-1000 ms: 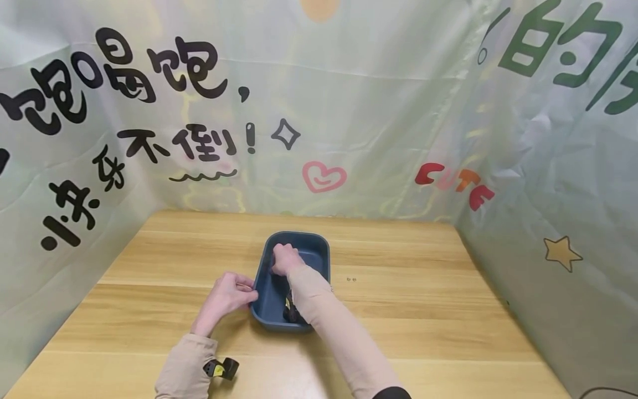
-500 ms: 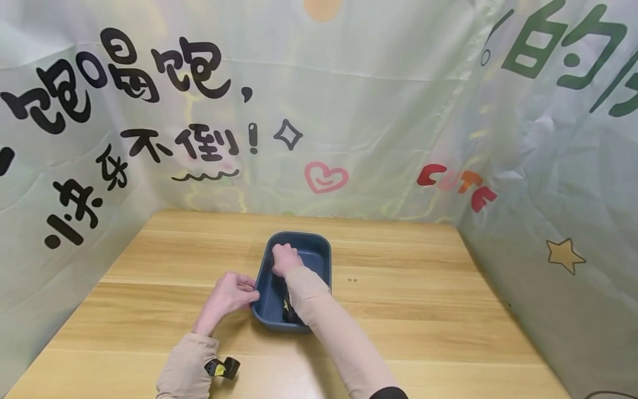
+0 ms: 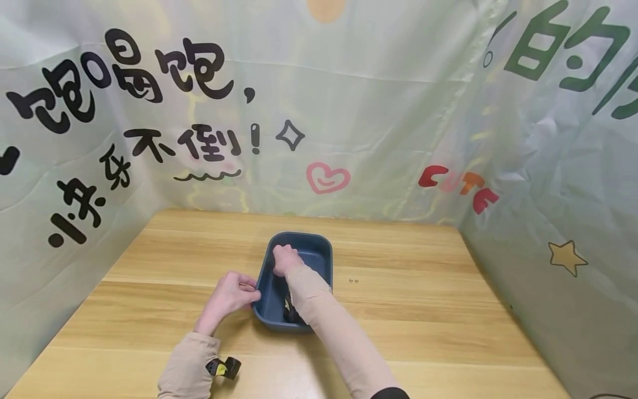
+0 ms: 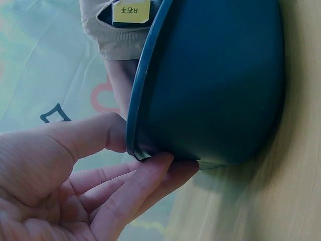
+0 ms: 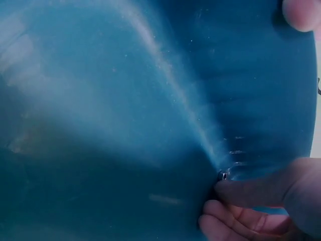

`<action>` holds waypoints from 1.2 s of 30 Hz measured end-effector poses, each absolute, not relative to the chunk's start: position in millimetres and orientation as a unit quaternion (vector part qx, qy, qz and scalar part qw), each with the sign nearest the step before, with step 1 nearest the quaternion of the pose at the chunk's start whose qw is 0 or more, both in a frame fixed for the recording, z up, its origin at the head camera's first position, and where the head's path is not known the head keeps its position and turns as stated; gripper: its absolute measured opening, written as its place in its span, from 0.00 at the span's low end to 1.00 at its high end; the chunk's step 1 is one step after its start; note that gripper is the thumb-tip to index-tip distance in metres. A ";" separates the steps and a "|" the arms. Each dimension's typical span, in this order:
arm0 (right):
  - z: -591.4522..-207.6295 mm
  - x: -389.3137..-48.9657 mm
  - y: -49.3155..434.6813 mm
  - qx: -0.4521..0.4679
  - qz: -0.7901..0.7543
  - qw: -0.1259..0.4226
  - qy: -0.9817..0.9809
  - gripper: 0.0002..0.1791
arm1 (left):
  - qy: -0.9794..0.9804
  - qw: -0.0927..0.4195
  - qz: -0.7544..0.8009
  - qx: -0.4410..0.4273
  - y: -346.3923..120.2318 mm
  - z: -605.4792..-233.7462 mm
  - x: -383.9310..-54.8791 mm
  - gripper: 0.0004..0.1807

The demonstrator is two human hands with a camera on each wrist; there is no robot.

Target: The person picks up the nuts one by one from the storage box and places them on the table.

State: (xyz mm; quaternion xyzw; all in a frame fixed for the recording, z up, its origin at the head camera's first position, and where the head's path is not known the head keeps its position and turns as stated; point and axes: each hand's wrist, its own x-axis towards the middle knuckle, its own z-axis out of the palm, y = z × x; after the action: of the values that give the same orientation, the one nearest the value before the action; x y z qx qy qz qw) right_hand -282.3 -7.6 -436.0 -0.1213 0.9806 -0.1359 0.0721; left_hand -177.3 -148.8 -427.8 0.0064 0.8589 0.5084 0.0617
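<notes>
Pinching fingers [image 4: 128, 198], glossy rounded bin [image 3: 315, 261]

A tiny shiny piece [image 5: 223, 175] is inside the upright, rounded blue tub [image 3: 284, 326].

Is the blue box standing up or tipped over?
Upright: the blue box stands on the table with its opening facing up.

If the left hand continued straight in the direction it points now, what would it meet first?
Probably the outer wall of the blue container. The fingers of the left hand seem to touch it below the rim, though contact is unclear.
</notes>
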 end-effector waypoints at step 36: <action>-433.0 -281.7 -8.5 -0.141 -0.116 0.079 0.980 0.11 | 0.862 0.066 0.503 0.007 -149.0 -427.1 -177.4 0.16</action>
State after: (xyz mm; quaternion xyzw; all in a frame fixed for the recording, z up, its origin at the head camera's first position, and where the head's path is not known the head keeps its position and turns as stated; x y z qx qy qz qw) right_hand -281.7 -8.5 -433.0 -0.1414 0.9800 -0.1159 0.0787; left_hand -177.4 -149.0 -427.1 0.0067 0.8617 0.5030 0.0657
